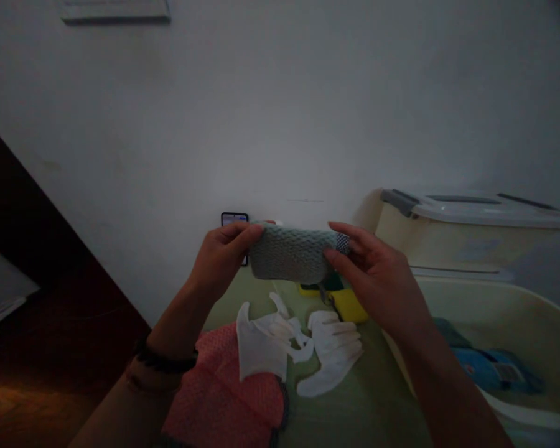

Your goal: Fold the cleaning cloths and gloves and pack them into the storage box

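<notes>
Cloth (292,254), grey-green, textured and apparently folded, spans the centre of the head view. The left hand (223,254) pinches its left end; the right hand (376,267) grips its right end between thumb and fingers. Keeping both pinches level, with light, even tension, should stop the layers slipping. At lower centre, one white glove (262,345) overlaps a red cloth (233,398); another white glove (332,354) lies beside it. An open bin (518,302) stands at lower right.

Pale wall (284,112) (dimly lit); dark reddish floor (84,354), left.
</notes>
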Demonstrator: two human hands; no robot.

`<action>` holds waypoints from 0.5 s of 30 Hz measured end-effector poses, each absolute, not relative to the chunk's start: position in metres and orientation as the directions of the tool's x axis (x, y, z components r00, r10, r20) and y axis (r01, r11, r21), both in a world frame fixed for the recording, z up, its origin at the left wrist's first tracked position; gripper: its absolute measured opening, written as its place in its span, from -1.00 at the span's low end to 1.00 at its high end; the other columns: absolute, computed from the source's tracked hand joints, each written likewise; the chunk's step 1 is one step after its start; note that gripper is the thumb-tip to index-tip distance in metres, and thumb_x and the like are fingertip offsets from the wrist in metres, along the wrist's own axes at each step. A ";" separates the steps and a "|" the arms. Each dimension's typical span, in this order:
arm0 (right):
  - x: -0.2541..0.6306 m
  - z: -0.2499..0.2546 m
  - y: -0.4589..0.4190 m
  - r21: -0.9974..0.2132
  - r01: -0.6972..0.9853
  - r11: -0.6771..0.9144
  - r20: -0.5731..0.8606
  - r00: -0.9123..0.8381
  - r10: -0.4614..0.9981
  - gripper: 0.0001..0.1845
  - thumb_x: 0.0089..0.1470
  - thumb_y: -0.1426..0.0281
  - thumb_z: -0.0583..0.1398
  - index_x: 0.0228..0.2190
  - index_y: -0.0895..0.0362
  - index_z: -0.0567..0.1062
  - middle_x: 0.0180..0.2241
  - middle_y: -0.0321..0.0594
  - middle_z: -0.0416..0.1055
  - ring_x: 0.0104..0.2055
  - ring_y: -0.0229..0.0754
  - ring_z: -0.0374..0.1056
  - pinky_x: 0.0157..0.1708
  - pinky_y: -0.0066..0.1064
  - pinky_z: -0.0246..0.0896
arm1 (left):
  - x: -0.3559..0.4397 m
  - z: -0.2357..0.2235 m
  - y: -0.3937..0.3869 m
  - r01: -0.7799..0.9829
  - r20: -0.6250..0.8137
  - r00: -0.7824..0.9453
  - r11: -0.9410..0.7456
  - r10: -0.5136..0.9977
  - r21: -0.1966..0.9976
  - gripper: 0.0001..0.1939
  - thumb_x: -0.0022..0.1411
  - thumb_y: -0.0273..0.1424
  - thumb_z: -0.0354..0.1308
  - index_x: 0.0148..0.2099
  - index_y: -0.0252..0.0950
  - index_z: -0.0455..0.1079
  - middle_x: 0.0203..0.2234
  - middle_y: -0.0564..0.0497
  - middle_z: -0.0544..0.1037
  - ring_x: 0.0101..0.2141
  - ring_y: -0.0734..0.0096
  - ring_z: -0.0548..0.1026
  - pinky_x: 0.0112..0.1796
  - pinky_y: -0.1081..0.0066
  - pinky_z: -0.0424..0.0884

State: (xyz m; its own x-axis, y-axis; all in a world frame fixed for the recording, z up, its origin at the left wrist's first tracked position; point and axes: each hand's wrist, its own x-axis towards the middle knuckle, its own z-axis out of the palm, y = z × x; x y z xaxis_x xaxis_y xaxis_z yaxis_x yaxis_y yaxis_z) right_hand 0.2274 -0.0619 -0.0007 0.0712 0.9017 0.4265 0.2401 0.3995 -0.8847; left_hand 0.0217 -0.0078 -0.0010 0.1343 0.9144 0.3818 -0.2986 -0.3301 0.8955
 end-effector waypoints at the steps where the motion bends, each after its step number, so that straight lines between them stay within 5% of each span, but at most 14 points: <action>1: 0.228 -0.001 -0.062 -0.881 0.255 0.398 0.429 0.077 0.900 -0.56 0.03 0.35 0.23 -0.01 0.10 0.39 -0.24 -0.16 0.53 -0.22 -0.15 0.45 -0.24 -0.26 0.37 | 0.022 0.000 -0.009 -0.279 0.396 0.117 -0.352 0.911 0.893 -0.84 0.01 -0.32 0.32 -0.49 -0.30 0.51 -0.40 0.01 0.61 -0.40 0.44 0.44 -0.35 0.45 0.30; 15: 0.230 -0.003 -0.059 -0.707 0.513 0.487 0.609 0.091 0.788 -0.80 0.15 0.30 0.10 -0.20 0.09 0.43 -0.31 -0.19 0.47 -0.25 -0.12 0.42 -0.28 -0.30 0.34 | 0.023 0.007 -0.021 -0.008 0.503 -0.054 -0.504 0.862 0.863 -0.86 -0.04 -0.32 0.32 -0.48 -0.28 0.47 -0.61 0.12 0.48 -0.55 0.49 0.37 -0.50 0.48 0.26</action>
State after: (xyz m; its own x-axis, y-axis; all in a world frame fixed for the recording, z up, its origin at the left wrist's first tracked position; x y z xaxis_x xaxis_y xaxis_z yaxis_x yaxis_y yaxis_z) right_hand 0.2296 -0.0589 -0.0032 0.0915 0.7875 0.6094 0.5127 0.4874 -0.7068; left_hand 0.0225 -0.0211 0.0074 -0.0544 0.8623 0.5034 -0.0079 -0.5045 0.8634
